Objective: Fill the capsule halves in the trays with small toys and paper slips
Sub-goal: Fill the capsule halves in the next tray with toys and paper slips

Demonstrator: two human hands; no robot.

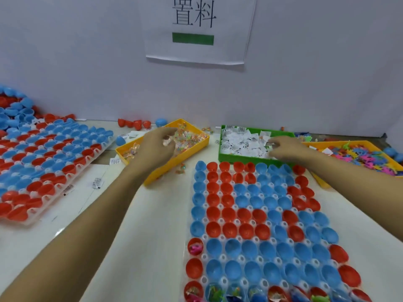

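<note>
**Both hands reaching into the supply bins**

Over the yellow bin [192, 149] of clear, colourful wrapped toys [187, 136], the left hand [156, 147] is hovering with its fingers curled, pinching one small transparent toy [167, 141] between thumb and fingertips. To the right, the right hand [285, 148] is lying across the green bin [239, 161], its fingers bent down into the heap of white paper slips [242, 142]; whether it is actually gripping a slip cannot be told.

Just in front of the green bin, the near tray [204, 257] is sitting on the white table [141, 247], holding rows of red and blue capsule halves [257, 216]. Most are lying empty, while those in the nearest row and two red ones at the left edge are already carrying toys. A second tray [32, 221] of red and blue halves is resting at the far left, with a loose pile of halves [15, 110] behind it. At the far right another yellow bin [320, 182] is holding bright plastic figures [366, 159]. A paper sign [196, 29] is hanging on the wall behind.
</note>
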